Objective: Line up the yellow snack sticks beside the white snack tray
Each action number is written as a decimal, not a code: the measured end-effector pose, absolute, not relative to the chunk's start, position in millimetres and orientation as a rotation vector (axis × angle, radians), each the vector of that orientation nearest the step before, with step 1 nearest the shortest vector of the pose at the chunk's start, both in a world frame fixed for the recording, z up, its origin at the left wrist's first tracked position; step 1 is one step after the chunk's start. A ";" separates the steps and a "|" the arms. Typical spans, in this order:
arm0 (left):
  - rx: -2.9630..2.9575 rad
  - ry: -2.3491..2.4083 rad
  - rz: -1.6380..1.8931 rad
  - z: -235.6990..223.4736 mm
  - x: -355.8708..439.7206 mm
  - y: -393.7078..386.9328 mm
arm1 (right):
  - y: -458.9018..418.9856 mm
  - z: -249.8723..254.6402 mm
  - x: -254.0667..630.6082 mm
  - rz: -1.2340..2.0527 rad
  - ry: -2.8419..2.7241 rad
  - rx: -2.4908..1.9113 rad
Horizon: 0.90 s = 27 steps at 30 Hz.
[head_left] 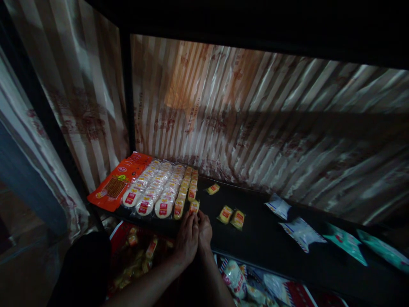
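My left hand (188, 236) and my right hand (205, 230) are close together at the front edge of the black shelf (255, 243). Between their closed fingertips is a small yellow wrapped snack (194, 207), at the near end of a row of similar yellow packets (192, 189). Another yellow row (179, 207) lies just to its left. Beyond that, round white crackers in clear wrappers (163, 207) form several overlapping rows. Loose yellow packets (225, 214) lie to the right of my hands, one of them (213, 189) farther back.
An orange snack bag (119, 181) lies at the shelf's left end. White-blue packets (302, 233) and green packets (347, 242) lie to the right. Below are a red box of yellow packets (137, 264) and more bagged snacks (234, 277). A black post (127, 94) and striped curtain (207, 106) stand behind.
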State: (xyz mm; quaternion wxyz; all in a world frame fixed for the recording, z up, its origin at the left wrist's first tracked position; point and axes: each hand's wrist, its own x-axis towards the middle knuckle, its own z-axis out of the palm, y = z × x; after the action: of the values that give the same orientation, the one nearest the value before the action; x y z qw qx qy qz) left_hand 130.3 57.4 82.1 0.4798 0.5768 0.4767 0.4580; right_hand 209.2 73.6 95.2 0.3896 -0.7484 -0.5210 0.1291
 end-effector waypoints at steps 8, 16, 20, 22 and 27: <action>1.428 1.219 1.125 74.9 144.2 71.2 | 86.8 89.1 213.9 0.317 -1.380 -1.953; 1.570 1.222 1.079 65.6 154.5 87.2 | 99.7 88.5 218.6 0.299 -1.403 -1.870; 1.626 1.231 1.057 67.4 157.1 93.6 | 106.6 86.5 219.5 0.313 -1.404 -1.850; 1.641 1.234 1.052 69.8 155.9 95.0 | 109.4 85.3 219.5 0.309 -1.393 -1.866; 1.676 1.252 1.035 80.4 150.3 95.2 | 114.3 85.2 220.5 0.305 -1.421 -1.848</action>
State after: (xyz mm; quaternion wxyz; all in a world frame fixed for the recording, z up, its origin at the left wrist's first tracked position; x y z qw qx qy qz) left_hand 150.3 95.2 80.4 0.3928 0.6604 0.4932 0.4079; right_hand 220.5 114.3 85.2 0.3849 -0.7255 -0.5578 0.1197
